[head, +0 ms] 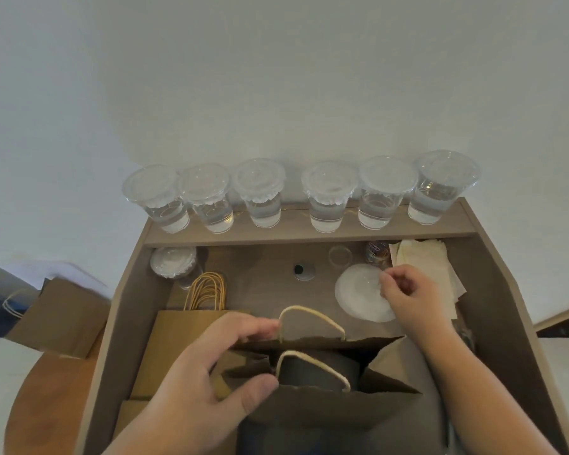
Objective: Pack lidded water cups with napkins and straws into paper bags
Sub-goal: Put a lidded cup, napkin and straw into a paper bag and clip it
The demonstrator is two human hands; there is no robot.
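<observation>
Paper bag (309,412): light, floppy; left hand (194,382) pinches its rim.
Right hand (408,293): beyond Paper bag, curled, perhaps pinching something.
Water cups (329,205): behind Paper bag, slick, squashy; grip mid-wall.

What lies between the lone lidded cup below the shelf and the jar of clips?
Head view: between lidded cup and clip jar, bare desk with a round cable hole and a small clear disc.
</observation>
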